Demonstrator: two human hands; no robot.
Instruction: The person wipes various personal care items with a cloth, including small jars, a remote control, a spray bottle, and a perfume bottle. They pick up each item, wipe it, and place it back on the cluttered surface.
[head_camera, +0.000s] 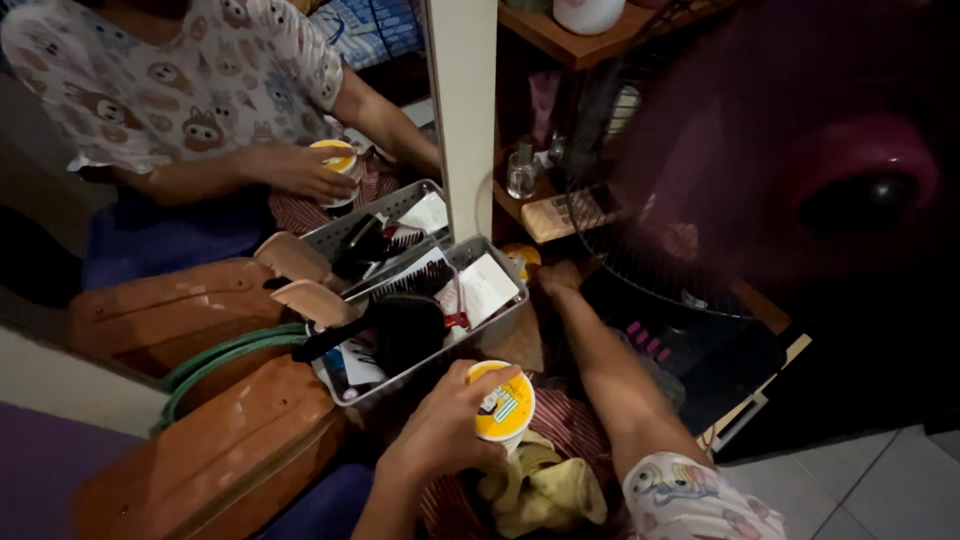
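My left hand (440, 425) grips a small round jar with a yellow lid (503, 405), holding it above my lap. A crumpled yellow cloth (545, 490) lies just under it. My right arm stretches forward, and my right hand (560, 280) rests low by the far corner of a grey tray (500, 325), next to a small yellow object (522, 258). Its fingers are in shadow and hard to read. The tray holds a black round brush (405, 330), combs and papers. A mirror (250, 150) leaning on the left reflects me and the jar.
A brown bag with a green strap (220, 440) lies at the left against the mirror. A dark red fan with a wire grille (760, 160) fills the right side, very close. A wooden shelf (560, 40) behind holds a small glass bottle (520, 175) and a white container.
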